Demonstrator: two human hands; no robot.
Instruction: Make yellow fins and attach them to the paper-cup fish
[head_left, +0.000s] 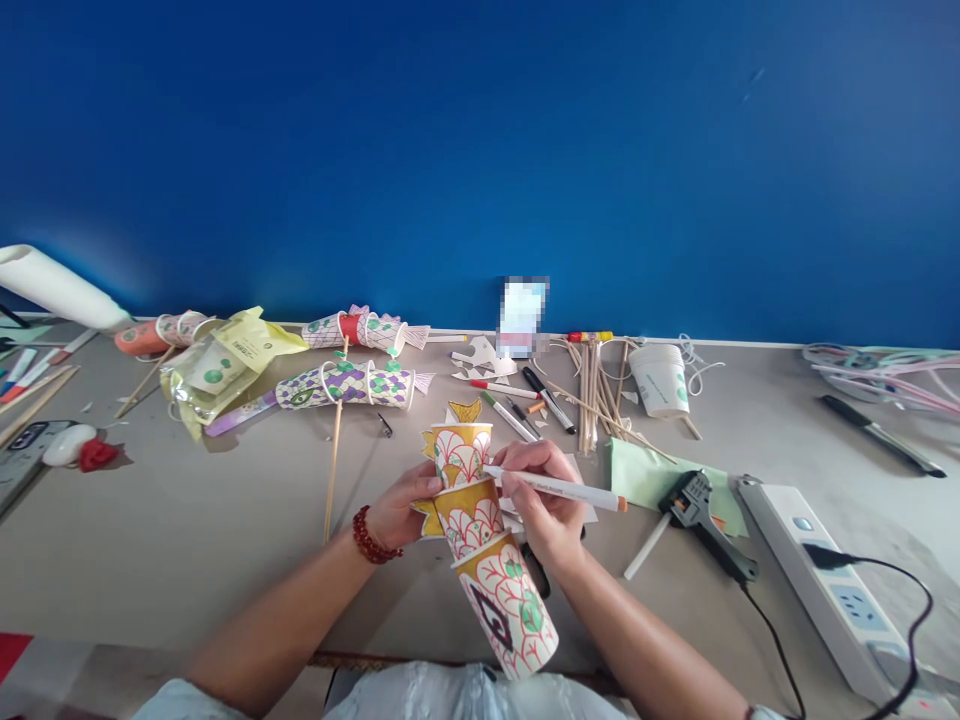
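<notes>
A fish made of paper cups point(504, 590) is tilted in front of me, its three cups stacked in a line. Red scale lines, yellow-brown bands, green patches and a dark eye are drawn on it, with a yellow paper tail at the far end. My left hand point(405, 505) grips the fish from its left side, around the middle and upper cups. A white marker point(559, 487) with an orange end is pinched in my right hand point(551, 510). Its tip is at the upper cup's right side; whether it touches cannot be made out.
Two finished-looking cup fish point(352, 385) on sticks lie behind left, beside a yellow plastic package point(236, 365). Pens point(547, 400), wooden sticks point(590, 395) and a white cup point(660, 380) lie behind. At right are a glue gun point(709, 525) and a corded power strip point(825, 580).
</notes>
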